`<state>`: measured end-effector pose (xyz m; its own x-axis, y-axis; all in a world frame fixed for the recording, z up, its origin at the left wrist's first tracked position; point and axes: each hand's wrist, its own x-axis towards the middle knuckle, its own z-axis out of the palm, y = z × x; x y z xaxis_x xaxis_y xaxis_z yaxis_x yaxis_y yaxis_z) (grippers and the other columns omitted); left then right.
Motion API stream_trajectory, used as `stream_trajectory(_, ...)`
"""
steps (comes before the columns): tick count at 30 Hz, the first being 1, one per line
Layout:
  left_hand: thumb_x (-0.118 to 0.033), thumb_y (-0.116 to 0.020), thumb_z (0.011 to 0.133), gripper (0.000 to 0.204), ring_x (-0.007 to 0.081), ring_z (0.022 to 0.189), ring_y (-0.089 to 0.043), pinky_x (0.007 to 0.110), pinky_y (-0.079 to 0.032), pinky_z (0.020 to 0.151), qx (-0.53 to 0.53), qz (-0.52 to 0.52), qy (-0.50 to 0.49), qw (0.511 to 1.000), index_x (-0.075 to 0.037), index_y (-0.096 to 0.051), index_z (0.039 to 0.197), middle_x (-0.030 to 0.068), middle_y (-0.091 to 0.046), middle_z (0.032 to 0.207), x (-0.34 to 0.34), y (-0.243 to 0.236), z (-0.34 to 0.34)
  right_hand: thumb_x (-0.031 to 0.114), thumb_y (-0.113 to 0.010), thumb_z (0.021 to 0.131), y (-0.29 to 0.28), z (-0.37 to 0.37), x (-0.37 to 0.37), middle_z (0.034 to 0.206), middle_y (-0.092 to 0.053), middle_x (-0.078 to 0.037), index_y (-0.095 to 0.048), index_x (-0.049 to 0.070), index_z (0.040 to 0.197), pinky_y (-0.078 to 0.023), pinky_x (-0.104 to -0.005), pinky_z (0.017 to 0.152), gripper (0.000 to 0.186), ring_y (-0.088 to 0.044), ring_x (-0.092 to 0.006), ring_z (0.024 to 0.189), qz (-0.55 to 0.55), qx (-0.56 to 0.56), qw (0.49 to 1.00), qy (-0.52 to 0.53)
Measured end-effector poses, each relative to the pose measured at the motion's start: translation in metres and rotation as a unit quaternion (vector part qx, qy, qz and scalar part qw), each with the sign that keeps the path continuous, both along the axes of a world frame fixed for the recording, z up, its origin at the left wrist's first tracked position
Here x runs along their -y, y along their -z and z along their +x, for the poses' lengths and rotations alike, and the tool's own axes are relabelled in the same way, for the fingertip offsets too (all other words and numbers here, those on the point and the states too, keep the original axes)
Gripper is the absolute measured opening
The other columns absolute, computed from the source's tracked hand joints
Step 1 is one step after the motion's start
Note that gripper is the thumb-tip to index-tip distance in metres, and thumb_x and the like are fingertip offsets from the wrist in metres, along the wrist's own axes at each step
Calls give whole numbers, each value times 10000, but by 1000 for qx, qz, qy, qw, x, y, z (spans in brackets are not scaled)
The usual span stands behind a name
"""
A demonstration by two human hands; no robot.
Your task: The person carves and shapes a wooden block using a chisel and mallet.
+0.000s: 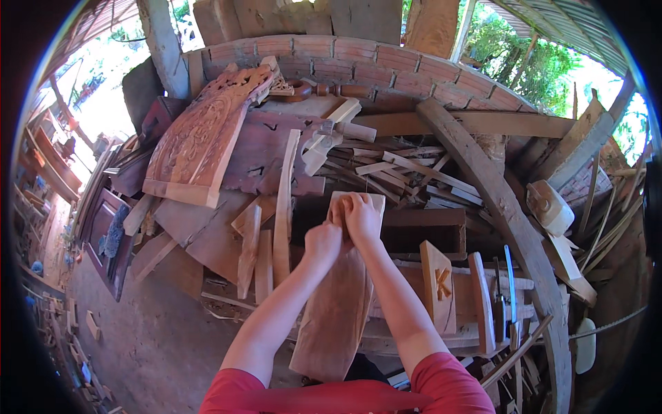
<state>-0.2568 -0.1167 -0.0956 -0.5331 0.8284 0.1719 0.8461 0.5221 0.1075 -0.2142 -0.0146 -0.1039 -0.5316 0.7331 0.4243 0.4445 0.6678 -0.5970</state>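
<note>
A long wooden board [332,303] lies lengthwise in front of me, its near end close to my body. Both arms reach forward over it. Near its far end my left hand [323,243] is closed in a fist, thumb side up against the other hand. My right hand [361,218] is closed too, its fingers curled down at the board's far part. Whatever sits between the two hands is hidden by the fingers.
A carved wooden panel [200,138] rests on stacked planks at the left. Scrap wood strips [407,169] are heaped beyond the board. To the right stand a block with a cut shape [437,286], a blue saw-like blade [510,283] and a thick slanting beam [496,193].
</note>
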Motion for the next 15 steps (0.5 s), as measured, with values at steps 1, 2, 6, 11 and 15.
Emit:
stream_trajectory(1,-493,-684,623,973,226,531,-619,330,-496,448,9,-8,-7,1000,72,-295,1313,122,-618,680,16,-8,19,235,-539,832,0,14,16,995,-585,-119,-615,91,989,-494,-396,696,226,-604,-323,801,17,5,1000,6)
stream_trajectory(2,-489,-682,628,939,226,525,-618,332,-497,447,-14,-5,12,1000,80,-331,1288,119,-616,665,29,8,28,242,-538,835,-2,28,30,992,-586,-118,-614,87,984,-491,-390,698,228,-603,-321,799,4,4,1000,7)
stream_trajectory(6,-447,-669,664,833,227,503,-614,342,-500,449,39,-28,45,998,113,-401,1220,100,-601,594,108,25,82,229,-537,837,4,87,110,992,-586,-128,-612,95,995,-486,-398,708,221,-596,-335,824,-23,15,1000,15)
stream_trajectory(11,-458,-631,703,848,230,475,-600,340,-476,410,66,-7,54,996,109,-342,1262,121,-596,623,228,17,160,173,-575,816,7,168,229,1008,-575,-141,-604,79,1013,-479,-403,719,220,-586,-356,821,-30,22,999,11)
stream_trajectory(15,-488,-622,703,880,223,461,-592,330,-462,389,100,-2,107,989,97,-319,1287,118,-589,629,284,8,186,130,-586,804,8,211,288,1010,-552,-145,-600,65,1028,-478,-386,730,234,-577,-342,846,-50,13,998,27)
